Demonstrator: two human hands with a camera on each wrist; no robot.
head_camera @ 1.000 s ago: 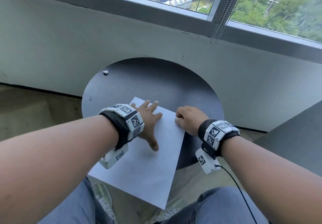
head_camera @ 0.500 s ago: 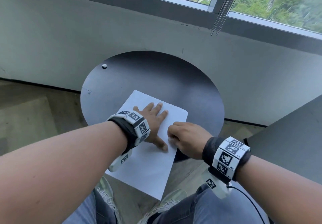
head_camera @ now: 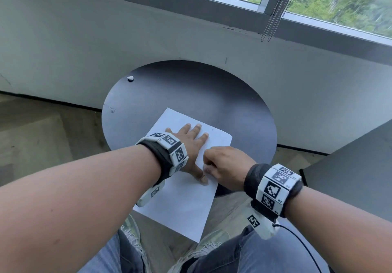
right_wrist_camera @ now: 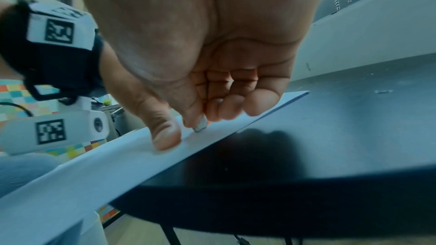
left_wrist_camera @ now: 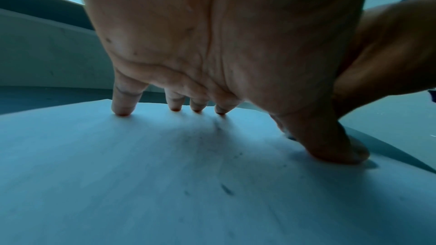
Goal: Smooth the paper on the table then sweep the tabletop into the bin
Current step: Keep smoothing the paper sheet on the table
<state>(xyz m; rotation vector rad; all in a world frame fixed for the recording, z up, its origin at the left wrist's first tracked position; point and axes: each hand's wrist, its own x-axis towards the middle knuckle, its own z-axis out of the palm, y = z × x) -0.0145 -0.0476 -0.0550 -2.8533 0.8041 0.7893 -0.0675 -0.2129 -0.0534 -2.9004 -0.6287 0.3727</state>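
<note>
From the head camera I see one white sheet of paper (head_camera: pixel 186 179) lying on the round black table (head_camera: pixel 212 94), its near end overhanging the edge, one small white scrap (head_camera: pixel 130 78) far off by the table's rim, my left hand (head_camera: pixel 188 145) flat with fingers spread on the sheet. My left wrist view shows four fingertips (left_wrist_camera: pixel 122 111) and the thumb pressing the paper (left_wrist_camera: pixel 165 174), the right hand (left_wrist_camera: pixel 377 59) crowding in beside. My right wrist view shows my right hand (right_wrist_camera: pixel 200 81) curled, thumb and forefinger tip touching the sheet's edge (right_wrist_camera: pixel 118 165); whether they pinch it I cannot tell
</note>
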